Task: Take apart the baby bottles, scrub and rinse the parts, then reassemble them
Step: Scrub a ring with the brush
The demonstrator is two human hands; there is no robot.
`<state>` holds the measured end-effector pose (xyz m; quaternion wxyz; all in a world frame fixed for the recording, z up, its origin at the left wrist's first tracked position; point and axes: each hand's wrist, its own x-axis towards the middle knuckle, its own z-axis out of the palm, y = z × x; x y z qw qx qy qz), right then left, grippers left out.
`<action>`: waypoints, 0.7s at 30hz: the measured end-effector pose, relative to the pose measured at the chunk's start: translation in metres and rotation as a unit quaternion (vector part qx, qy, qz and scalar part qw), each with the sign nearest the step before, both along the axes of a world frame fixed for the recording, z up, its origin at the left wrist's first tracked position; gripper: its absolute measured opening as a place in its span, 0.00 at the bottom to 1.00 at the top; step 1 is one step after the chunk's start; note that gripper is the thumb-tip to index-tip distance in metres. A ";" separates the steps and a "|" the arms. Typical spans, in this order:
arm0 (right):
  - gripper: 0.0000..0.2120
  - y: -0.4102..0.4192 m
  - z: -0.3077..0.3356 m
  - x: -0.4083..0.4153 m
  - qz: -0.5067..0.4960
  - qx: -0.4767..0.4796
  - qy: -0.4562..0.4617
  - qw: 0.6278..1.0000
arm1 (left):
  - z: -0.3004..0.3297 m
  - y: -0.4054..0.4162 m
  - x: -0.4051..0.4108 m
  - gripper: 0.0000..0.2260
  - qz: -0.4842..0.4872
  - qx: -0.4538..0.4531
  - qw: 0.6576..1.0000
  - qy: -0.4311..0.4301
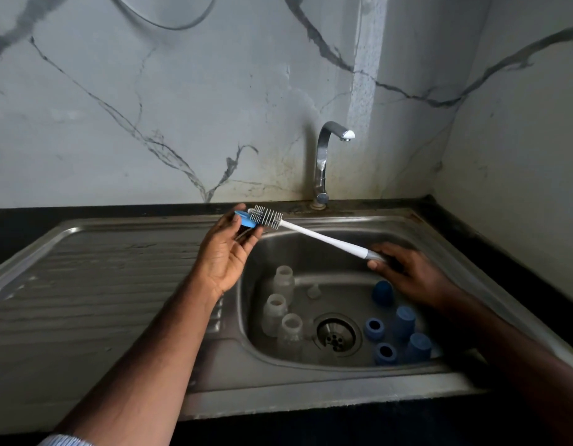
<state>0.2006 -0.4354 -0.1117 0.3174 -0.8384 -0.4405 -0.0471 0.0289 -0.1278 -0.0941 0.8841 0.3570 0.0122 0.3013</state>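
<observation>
While scrubbing blue ring [244, 219] pinched in left hand [225, 252] using brush [314, 235] gripped by right hand [407, 272]: disassembly done; rinsing, reassembly outstanding.

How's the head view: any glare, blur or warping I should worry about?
Head view: wide-angle bend curves the sink rim; right hand slightly motion-blurred; clear bottles in the basin look soft and dim; mild glare on the tap.

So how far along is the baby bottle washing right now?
Disassembly looks done: three clear bottles stand open in the sink, with blue caps and rings lying separately on the other side. Scrubbing is in hand: the left hand holds a blue part against the brush gripped by the right hand. The tap is off. Left: remaining scrubbing, rinsing, reassembly.
</observation>
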 end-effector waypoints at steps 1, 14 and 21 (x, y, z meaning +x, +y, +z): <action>0.33 0.001 0.000 0.000 0.004 -0.003 -0.005 1.000 | -0.001 0.001 0.000 0.12 0.003 -0.009 1.000 0.003; 0.23 0.002 -0.001 0.001 0.014 0.001 0.013 1.000 | -0.006 0.000 -0.002 0.12 -0.029 0.139 0.987 0.079; 0.29 -0.001 -0.005 0.006 0.014 -0.005 0.009 1.000 | -0.007 -0.008 0.002 0.17 0.013 0.204 0.974 0.094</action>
